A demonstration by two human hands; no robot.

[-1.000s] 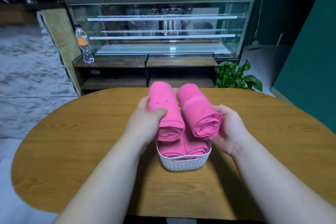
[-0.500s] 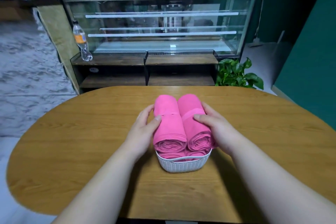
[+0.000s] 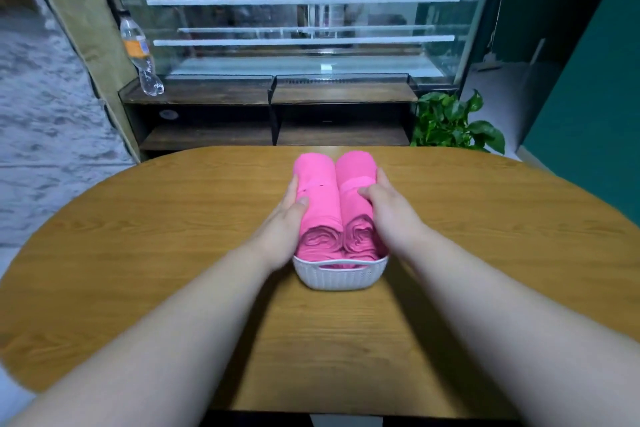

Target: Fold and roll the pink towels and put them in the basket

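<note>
Lying lengthwise from near to far on top of a small white plastic basket with a woven pattern, a rolled pink terry towel, the left pink roll, touches its twin, the right pink roll, along their whole length. Both spiral ends face the near side, and both rolls sit above the basket's rim, with more pink cloth just visible beneath them. The left hand cups the left pink roll from its left flank, fingers along the side and thumb laid over the top. The right hand clasps the right pink roll from the right, thumb across its top. The basket stands mid-way across an oval wooden table. Beyond the table's far edge are a long glass display case, a clear plastic bottle with an orange label on the case's ledge at the left, and a green leafy plant at the right.
</note>
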